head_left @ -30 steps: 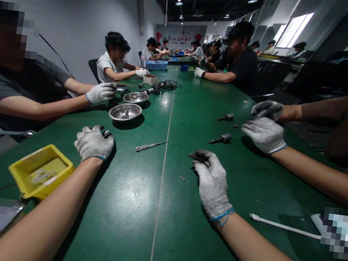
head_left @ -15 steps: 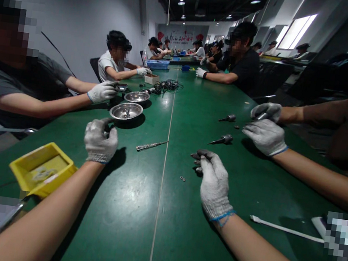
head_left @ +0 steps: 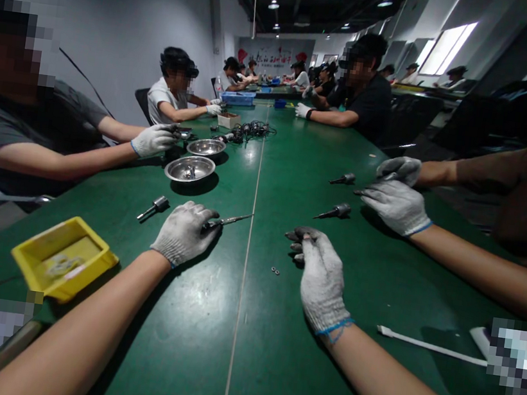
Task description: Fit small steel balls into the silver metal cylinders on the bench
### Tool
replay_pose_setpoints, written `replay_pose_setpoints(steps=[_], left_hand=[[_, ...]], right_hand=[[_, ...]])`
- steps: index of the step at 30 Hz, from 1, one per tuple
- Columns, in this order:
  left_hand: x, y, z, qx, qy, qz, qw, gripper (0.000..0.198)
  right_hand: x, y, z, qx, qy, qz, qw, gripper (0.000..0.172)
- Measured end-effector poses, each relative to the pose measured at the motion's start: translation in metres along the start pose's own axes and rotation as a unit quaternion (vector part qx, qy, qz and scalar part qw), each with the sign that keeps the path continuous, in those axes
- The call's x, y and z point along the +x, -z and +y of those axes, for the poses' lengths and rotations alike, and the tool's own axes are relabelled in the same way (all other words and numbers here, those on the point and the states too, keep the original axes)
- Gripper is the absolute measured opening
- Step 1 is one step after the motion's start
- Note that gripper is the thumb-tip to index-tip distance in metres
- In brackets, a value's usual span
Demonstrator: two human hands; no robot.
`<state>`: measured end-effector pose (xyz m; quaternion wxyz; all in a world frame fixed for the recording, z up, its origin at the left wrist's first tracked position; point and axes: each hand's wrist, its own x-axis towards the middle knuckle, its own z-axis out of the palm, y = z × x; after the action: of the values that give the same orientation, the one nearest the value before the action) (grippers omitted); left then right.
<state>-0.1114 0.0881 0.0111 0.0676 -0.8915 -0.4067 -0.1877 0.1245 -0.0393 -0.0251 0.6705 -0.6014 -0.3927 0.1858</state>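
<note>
My left hand (head_left: 188, 233), in a greyish-white knitted glove, is closed around the handle of a slim screwdriver (head_left: 236, 218) lying low over the green table. The shaft points right, and the tip reaches the pale line. Left of that hand lies a dark metal piece (head_left: 154, 208) with a thick cylindrical head and a narrow shank. My right hand (head_left: 324, 273), gloved too, hovers over the table with fingers curled and pressed together; whatever they pinch is hidden. Two tiny rings (head_left: 274, 271) lie just left of it. Beyond it rests another dark piece with a pointed shank (head_left: 333, 211).
A yellow bin (head_left: 65, 259) holding small pale parts stands at left. Two steel bowls (head_left: 189, 170) sit farther back. A co-worker's gloved hands (head_left: 396, 205) work at right, another's (head_left: 154, 139) at left. A white cable (head_left: 433, 347) lies at right.
My left hand has moved right and towards me, from near the bowl onto the screwdriver handle. The dark metal piece now lies where that hand was. My right hand stays almost still.
</note>
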Motion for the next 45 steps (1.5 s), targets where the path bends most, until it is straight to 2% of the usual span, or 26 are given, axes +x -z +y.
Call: replay_pose_setpoints(steps=[12, 16, 21, 25, 31, 37, 41, 45], left_hand=[[0.006, 0.004, 0.006, 0.060, 0.101, -0.084, 0.990, 0.036], [0.006, 0.007, 0.007, 0.056, 0.088, -0.096, 0.990, 0.031], [0.004, 0.004, 0.002, 0.004, 0.046, -0.079, 0.996, 0.028], [0.002, -0.003, -0.002, -0.037, -0.006, -0.045, 0.998, 0.027], [-0.002, -0.008, -0.001, -0.027, -0.115, 0.071, 0.990, 0.019], [-0.008, -0.009, 0.027, -0.011, -0.210, 0.139, 0.968, 0.021], [-0.012, -0.014, 0.044, -0.029, -0.209, 0.149, 0.966, 0.020], [-0.013, -0.017, 0.043, -0.062, -0.175, 0.162, 0.969, 0.020]], right_hand=[[0.001, -0.001, -0.002, -0.025, -0.009, -0.003, 1.000, 0.032], [0.001, -0.001, -0.004, -0.028, -0.013, -0.001, 1.000, 0.033], [0.002, -0.001, -0.005, -0.029, -0.014, -0.003, 0.999, 0.034], [0.002, -0.001, -0.005, -0.030, -0.014, -0.006, 0.999, 0.034], [0.001, -0.002, -0.004, -0.064, -0.001, 0.006, 0.998, 0.038], [0.001, 0.001, -0.005, -0.132, 0.035, -0.027, 0.990, 0.046], [0.003, 0.004, -0.005, -0.168, 0.052, -0.051, 0.983, 0.039], [0.004, 0.005, -0.005, -0.167, 0.050, -0.049, 0.984, 0.039]])
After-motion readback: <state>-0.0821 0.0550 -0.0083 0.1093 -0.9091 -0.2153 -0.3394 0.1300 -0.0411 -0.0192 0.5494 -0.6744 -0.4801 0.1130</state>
